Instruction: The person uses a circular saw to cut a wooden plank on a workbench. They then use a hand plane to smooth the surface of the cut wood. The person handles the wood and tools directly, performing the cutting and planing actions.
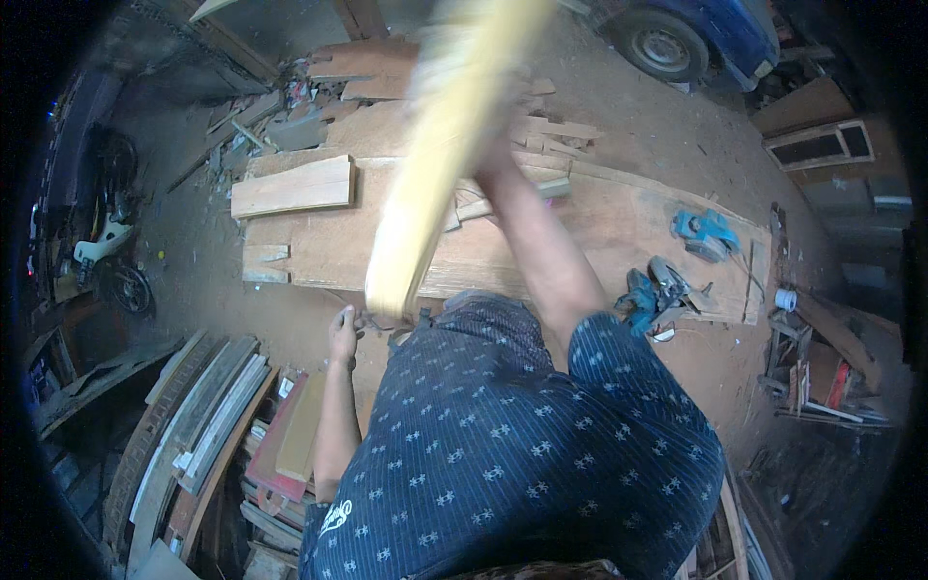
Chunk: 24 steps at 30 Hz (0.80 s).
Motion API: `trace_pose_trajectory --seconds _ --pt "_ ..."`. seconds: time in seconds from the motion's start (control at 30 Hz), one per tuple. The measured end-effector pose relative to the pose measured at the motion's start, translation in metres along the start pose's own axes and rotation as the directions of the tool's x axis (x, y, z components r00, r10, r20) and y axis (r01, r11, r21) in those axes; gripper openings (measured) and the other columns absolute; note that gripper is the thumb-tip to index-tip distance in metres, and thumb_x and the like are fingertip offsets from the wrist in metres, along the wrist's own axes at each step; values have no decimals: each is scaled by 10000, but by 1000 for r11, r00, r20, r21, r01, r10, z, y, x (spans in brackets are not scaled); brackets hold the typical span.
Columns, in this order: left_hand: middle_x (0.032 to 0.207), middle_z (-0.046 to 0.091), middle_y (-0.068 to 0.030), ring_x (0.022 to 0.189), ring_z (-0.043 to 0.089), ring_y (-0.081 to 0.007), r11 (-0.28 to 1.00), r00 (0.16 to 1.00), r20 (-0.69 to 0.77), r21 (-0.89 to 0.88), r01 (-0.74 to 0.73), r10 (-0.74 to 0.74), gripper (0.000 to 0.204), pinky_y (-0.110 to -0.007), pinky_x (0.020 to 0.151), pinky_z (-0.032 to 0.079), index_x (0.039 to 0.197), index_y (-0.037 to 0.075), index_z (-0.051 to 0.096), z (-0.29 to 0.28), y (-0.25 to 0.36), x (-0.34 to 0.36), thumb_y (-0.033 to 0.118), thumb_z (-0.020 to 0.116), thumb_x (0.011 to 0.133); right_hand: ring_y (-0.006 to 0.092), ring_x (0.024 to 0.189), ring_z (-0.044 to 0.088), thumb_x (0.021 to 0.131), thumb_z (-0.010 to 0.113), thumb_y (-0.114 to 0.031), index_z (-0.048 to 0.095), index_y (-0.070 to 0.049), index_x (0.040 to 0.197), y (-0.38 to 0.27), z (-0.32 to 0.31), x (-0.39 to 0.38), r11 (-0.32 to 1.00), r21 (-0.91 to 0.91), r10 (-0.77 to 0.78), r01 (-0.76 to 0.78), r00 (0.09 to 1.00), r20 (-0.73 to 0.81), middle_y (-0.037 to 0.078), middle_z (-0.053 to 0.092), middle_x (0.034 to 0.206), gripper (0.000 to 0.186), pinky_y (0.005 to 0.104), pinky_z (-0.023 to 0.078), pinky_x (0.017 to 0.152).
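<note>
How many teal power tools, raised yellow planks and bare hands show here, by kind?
Teal power tools: 2
Raised yellow plank: 1
Bare hands, left hand and blurred right hand: 2
Total: 5

Wide downward view from the head

The brown floor (208, 290) (pale-flecked) stretches towards a blue vehicle (720, 34).

Blurred pale board (430, 184) in right hand (495, 158), left hand (343, 333) off to left, blue power tools (706, 234) on worktop (619, 227)
</note>
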<state>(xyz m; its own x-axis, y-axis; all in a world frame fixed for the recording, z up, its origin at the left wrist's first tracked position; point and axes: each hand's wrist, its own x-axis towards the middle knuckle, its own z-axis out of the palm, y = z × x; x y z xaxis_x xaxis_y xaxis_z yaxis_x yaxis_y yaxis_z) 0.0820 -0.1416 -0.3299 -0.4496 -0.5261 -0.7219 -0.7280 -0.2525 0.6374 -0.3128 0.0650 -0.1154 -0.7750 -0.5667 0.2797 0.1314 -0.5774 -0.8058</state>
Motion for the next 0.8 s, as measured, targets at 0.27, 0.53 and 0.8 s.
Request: trace_pose_trajectory --seconds 0.27,0.53,0.8 --pt "1292 654 -142 1078 642 -233 982 984 8 48 180 -181 608 -381 859 527 1405 13 562 -9 -109 -5 494 560 1033 397 1213 637 657 873 -613 591 113 1327 93 191 -47 498 -844 867 198 -78 493 290 637 1330 1027 437 502 1050" --pt "1323 631 -175 1095 635 -251 753 956 146 -592 289 -253 632 -394 896 522 1415 7 550 4 -155 -62 509 551 1030 348 914 728 820 717 -565 689 -39 1262 153 89 -74 433 -874 901 -220 81 426 170 735 1150 688 466 572 832" --pt "1505 500 -230 1317 561 -333 834 990 103 -536 134 -93 856 -479 1075 473 1552 -22 357 -11 -38 -29 653 434 1032 276 803 640 973 502 -663 532 -27 1402 188 37 -129 -216 117 706 -969 -72 705 168 612 973 768 363 556 696"
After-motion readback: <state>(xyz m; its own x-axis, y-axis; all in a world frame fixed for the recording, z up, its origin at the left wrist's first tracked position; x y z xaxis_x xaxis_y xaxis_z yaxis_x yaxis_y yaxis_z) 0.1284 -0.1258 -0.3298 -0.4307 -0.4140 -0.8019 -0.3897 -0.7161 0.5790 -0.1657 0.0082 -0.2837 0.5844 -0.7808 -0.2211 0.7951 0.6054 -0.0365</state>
